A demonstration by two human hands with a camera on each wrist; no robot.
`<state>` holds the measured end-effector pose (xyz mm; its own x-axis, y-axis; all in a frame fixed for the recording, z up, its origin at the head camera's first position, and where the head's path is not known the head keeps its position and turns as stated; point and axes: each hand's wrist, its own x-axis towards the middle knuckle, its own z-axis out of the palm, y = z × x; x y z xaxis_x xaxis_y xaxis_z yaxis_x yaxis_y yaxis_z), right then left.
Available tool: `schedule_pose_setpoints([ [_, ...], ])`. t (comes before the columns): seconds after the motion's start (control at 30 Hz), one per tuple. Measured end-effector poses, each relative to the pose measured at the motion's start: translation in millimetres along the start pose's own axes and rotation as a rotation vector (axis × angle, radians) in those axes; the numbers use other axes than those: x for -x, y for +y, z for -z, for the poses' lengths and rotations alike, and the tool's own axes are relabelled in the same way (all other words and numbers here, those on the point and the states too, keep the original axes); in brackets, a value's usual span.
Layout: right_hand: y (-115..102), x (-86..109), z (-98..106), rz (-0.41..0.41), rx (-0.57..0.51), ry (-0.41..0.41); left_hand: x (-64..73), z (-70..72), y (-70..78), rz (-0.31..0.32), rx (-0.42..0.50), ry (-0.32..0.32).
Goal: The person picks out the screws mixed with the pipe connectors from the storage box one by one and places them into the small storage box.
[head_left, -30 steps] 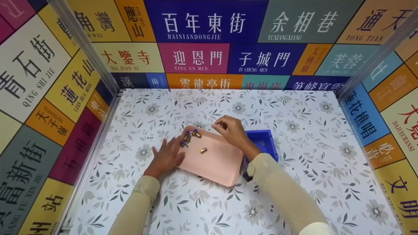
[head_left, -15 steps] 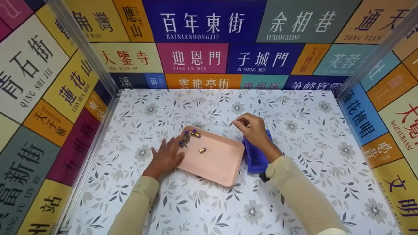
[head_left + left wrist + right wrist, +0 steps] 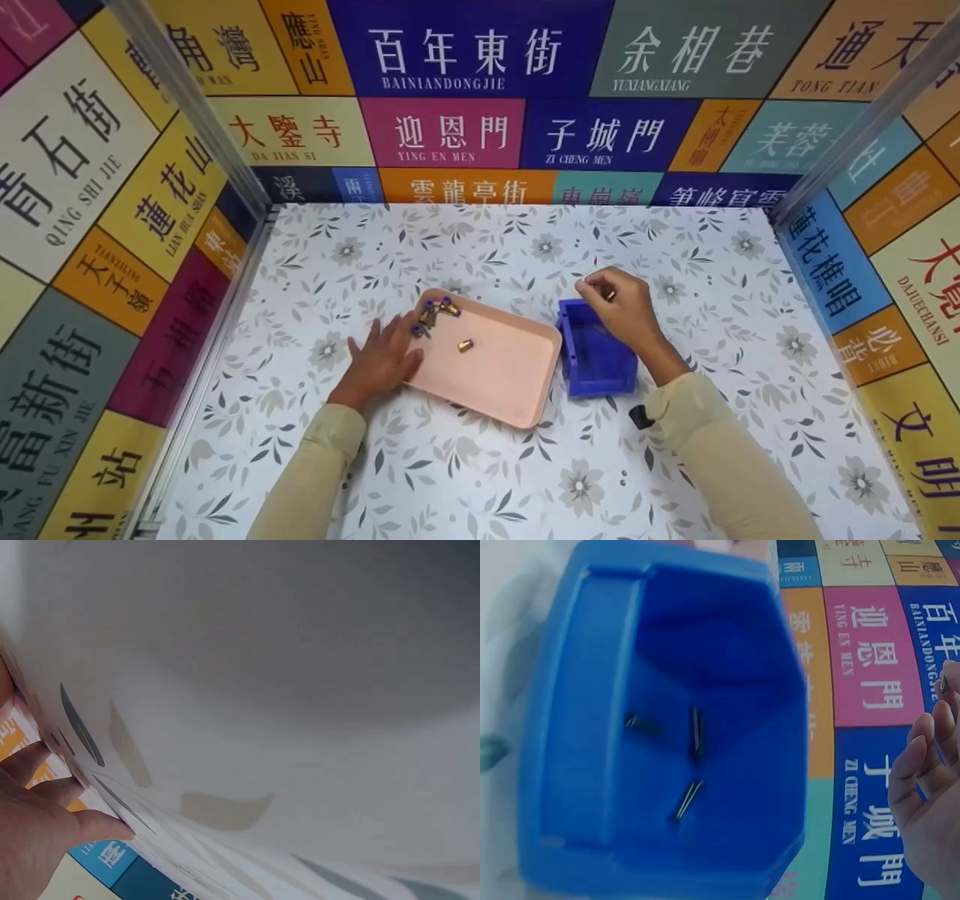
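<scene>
My left hand (image 3: pixel 379 361) lies with spread, fairly straight fingers along the left edge of a pink tray (image 3: pixel 504 375). Several small brass-coloured pieces with blue-purple ends (image 3: pixel 450 305) are bunched in the tray's far left corner, and a single brass-coloured piece (image 3: pixel 466 345) lies nearer the middle. Over the far right part of a blue plastic bin (image 3: pixel 604 388), my right hand (image 3: pixel 628 309) is raised with thumb and fingertips together. In the right wrist view it pinches a small screw (image 3: pixel 943 684), mostly hidden by the fingers. Inside the bin lie a few dark screws (image 3: pixel 688 801).
The bin stands close against the tray's right side on a white flower-patterned tabletop (image 3: pixel 480 487). Panels with large Chinese lettering (image 3: pixel 450 135) wall in the back and both sides. A small black object (image 3: pixel 641 416) sits at the right cuff.
My right hand has moved rightward from above the tray's far edge to above the blue bin, uncovering more of the bin. The left hand and tray have stayed put.
</scene>
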<state>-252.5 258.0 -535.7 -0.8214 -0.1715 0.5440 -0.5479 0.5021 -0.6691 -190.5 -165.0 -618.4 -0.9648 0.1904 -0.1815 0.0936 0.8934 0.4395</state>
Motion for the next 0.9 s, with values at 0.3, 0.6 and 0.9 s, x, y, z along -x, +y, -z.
schedule_pose_setpoints([
  [0.3, 13, 15.0, 16, -0.009, 0.037, 0.031, -1.5, -1.0, 1.3, 0.003, -0.019, -0.004],
  [0.6, 24, 23.0, 26, -0.058, 0.023, 0.066, -2.1, -0.7, 0.3, 0.01, -0.032, -0.016],
  [0.9, 34, 33.1, 31, -0.064, 0.078, 0.056, -1.9, -0.8, 1.3, 0.04, -0.015, -0.037],
])
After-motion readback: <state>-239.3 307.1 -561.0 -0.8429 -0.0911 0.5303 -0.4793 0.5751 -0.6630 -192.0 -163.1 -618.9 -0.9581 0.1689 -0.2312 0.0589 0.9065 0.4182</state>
